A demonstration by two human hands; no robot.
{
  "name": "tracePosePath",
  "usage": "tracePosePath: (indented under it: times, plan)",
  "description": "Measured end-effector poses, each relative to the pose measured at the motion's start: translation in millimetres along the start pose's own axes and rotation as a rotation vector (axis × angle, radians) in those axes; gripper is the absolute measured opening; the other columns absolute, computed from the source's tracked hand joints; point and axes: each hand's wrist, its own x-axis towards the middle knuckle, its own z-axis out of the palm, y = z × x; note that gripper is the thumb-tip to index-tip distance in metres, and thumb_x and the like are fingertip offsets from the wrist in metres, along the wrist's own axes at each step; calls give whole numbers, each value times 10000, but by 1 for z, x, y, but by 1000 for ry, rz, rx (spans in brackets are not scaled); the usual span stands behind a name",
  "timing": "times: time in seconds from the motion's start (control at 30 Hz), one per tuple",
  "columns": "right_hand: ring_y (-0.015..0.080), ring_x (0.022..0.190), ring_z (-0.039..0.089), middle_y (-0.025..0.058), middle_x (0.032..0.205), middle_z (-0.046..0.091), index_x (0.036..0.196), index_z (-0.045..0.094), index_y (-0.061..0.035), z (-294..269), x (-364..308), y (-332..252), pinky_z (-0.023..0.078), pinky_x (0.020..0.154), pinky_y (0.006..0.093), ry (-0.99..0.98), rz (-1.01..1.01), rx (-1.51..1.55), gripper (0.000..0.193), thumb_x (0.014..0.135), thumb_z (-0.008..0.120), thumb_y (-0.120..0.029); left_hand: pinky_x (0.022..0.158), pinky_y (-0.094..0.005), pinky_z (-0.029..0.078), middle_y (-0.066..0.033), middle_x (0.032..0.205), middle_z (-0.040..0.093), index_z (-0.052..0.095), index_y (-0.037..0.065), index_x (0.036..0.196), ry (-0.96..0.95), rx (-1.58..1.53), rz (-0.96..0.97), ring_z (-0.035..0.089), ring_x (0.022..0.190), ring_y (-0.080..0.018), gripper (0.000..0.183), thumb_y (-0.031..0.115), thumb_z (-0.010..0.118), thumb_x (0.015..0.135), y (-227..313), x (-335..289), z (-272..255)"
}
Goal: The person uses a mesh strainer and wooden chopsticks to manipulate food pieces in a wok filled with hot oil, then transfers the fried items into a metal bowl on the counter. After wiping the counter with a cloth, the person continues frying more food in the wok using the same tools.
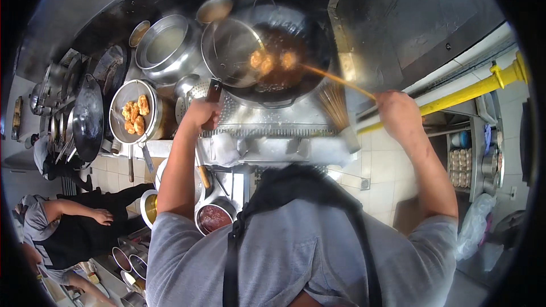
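Note:
My left hand [200, 115] is closed round the dark handle of a wide wire skimmer [227, 48], tilted over the left side of a large wok [313, 82]. Dark brown oil [284, 40] bubbles in the wok. Browned fried pieces [261, 61] lie at the skimmer's right edge, and another fried piece [288, 59] is just right of them. From the right, my right hand [398, 112] grips long cooking chopsticks [335, 78], their tips by that piece. Whether these are one stick or two is hard to tell.
Left of the wok, a strainer [116, 119] on a pot holds several fried pieces. Behind it stands a metal pot [165, 42]. A bamboo brush [335, 108] lies at the wok's right. A yellow pipe [449, 98] runs along the right. A co-worker [74, 216] stands at the lower left.

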Motion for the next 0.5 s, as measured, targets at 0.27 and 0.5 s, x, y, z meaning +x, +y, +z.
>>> tracePosePath:
  times: [0.27, 0.5]
  plan:
    - [387, 758, 644, 196, 778, 658, 784, 680, -57, -2, 28, -27, 518, 686, 481, -55, -63, 71, 163, 802, 520, -83, 400, -301, 443, -54, 658, 556, 545, 25, 878, -156, -17, -50, 518, 474, -139, 57, 44, 595, 860, -12, -23, -3]
    - [386, 782, 655, 194, 802, 673, 819, 700, -62, 6, 38, -29, 532, 713, 466, -138, -53, 28, 172, 767, 536, -65, 413, -315, 446, -52, 670, 557, 540, 31, 918, -155, -6, -68, 516, 474, -145, 93, 44, 607, 855, 0, -35, 16]
